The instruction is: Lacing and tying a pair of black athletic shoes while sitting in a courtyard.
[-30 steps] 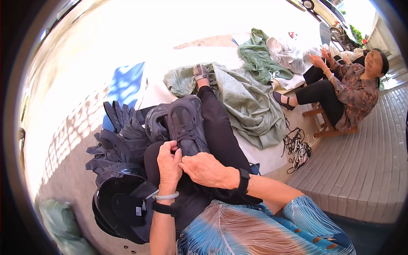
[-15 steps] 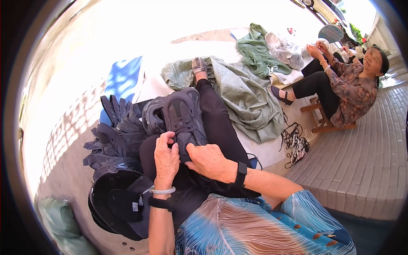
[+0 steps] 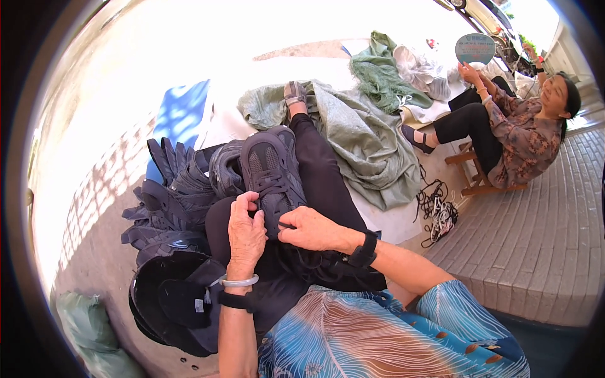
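Note:
A dark grey sneaker upper (image 3: 272, 173) with criss-crossed laces lies over my lap, its toe pointing away from me. My left hand (image 3: 246, 233) grips the left edge of its opening between thumb and fingers. On the other side, my right hand (image 3: 318, 229) pinches a short dark shoelace (image 3: 287, 225) end close to the upper's right edge. Where the lace runs below the fingers is hidden. Beside my left knee lie several more dark shoe uppers (image 3: 189, 183), piled together. A black cap (image 3: 170, 302) rests to the left of my left wrist.
A green sheet (image 3: 372, 151) spreads past my outstretched leg. Tangled black and white laces (image 3: 441, 217) lie on the ground to the right. Another person (image 3: 529, 138) sits on a wooden stool (image 3: 469, 167), holding up a round fan (image 3: 474, 49). A green sack (image 3: 88, 324) is at lower left.
My right hand has shifted slightly, and a dark lace end now shows at its fingertips. My left hand stays on the upper. The other person has raised the fan.

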{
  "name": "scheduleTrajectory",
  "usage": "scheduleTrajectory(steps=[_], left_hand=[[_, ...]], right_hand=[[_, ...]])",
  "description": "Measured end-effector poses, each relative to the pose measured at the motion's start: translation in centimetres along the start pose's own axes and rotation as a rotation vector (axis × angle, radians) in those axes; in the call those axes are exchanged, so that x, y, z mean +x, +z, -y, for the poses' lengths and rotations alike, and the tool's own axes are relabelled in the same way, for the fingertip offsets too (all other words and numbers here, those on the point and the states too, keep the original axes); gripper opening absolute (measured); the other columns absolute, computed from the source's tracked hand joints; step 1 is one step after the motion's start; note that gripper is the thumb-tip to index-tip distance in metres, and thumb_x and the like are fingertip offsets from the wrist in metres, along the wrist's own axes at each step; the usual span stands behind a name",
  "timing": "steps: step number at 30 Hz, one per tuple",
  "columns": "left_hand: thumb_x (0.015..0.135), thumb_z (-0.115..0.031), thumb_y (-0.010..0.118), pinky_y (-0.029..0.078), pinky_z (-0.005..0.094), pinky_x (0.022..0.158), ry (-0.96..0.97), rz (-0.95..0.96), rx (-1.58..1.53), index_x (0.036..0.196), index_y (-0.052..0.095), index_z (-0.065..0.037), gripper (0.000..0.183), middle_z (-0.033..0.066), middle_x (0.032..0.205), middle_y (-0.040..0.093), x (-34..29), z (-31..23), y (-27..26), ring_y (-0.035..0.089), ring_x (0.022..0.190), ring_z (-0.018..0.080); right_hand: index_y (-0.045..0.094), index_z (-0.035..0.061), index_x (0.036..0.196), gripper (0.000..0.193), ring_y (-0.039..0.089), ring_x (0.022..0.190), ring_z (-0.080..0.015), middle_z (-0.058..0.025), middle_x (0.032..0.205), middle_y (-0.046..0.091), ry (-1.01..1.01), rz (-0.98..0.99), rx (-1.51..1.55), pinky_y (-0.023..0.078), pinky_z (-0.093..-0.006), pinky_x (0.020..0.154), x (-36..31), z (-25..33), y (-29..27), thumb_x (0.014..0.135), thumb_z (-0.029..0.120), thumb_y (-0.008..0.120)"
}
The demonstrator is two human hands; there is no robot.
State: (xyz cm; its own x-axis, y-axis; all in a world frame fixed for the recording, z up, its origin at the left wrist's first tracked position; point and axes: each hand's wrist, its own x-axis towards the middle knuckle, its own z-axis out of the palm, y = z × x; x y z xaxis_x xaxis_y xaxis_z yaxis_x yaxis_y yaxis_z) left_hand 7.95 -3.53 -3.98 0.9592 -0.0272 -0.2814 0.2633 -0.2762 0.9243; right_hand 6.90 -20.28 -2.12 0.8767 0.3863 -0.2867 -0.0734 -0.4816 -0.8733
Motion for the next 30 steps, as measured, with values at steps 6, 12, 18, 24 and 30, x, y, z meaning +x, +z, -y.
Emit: scheduleTrajectory(steps=[6, 12, 18, 24, 30], left_hand=[[0.085, 0.002, 0.054, 0.047, 0.0205, 0.045, 0.016, 0.064, 0.085, 0.114, 0.049, -0.009, 0.031, 0.0046, 0.096, 0.048, -0.2, 0.5, -0.4, 0.051, 0.056, 0.0074], [0.080, 0.008, 0.054, 0.046, 0.0382, 0.083, 0.173, -0.008, 0.242, 0.118, 0.052, -0.008, 0.041, 0.0134, 0.098, 0.051, -0.4, -0.2, -0.1, 0.056, 0.092, 0.0296], [0.080, 0.010, 0.052, 0.046, 0.0386, 0.085, 0.239, -0.020, 0.274, 0.118, 0.054, -0.008, 0.042, 0.0151, 0.104, 0.052, -1.0, 0.2, -0.1, 0.057, 0.097, 0.0338], [0.081, 0.008, 0.053, 0.047, 0.0364, 0.080, 0.366, -0.041, 0.328, 0.115, 0.056, -0.006, 0.037, 0.0140, 0.099, 0.053, -1.0, -1.0, 0.2, 0.059, 0.091, 0.0309], [0.084, -0.001, 0.059, 0.048, 0.0384, 0.069, 0.472, -0.124, 0.521, 0.097, 0.059, -0.002, 0.014, 0.0133, 0.097, 0.056, 1.0, -1.8, 0.4, 0.060, 0.079, 0.0328]], right_hand=[[0.055, 0.0090, 0.066, 0.017, 0.033, 0.052, -0.0005, 0.0097, 0.059, 0.041, 0.388, 0.253, 0.534, 0.025, -0.0213, 0.046, -1.2, 1.7, -6.1, 0.081, 0.014, 0.061], [0.040, -0.0011, 0.064, 0.029, 0.034, 0.054, -0.0072, -0.0007, 0.055, 0.034, 0.092, 0.153, 0.173, 0.030, -0.0304, 0.049, -2.2, 1.7, -5.4, 0.080, 0.016, 0.057], [0.053, 0.0015, 0.074, 0.025, 0.048, 0.058, -0.0056, 0.0022, 0.061, 0.050, 0.077, 0.105, 0.390, 0.038, -0.0246, 0.050, -2.9, 1.6, -4.3, 0.088, 0.022, 0.057], [0.057, 0.0086, 0.075, 0.019, 0.033, 0.053, 0.0005, 0.0074, 0.064, 0.046, 0.332, 0.208, 0.786, 0.022, -0.0174, 0.043, -4.2, 0.4, -6.1, 0.090, 0.021, 0.059], [0.047, -0.0078, 0.074, 0.029, 0.050, 0.067, -0.0427, -0.0265, 0.070, 0.050, -0.039, 0.106, 0.038, 0.041, -0.0456, 0.064, -3.4, 1.2, -5.0, 0.082, 0.019, 0.054]])
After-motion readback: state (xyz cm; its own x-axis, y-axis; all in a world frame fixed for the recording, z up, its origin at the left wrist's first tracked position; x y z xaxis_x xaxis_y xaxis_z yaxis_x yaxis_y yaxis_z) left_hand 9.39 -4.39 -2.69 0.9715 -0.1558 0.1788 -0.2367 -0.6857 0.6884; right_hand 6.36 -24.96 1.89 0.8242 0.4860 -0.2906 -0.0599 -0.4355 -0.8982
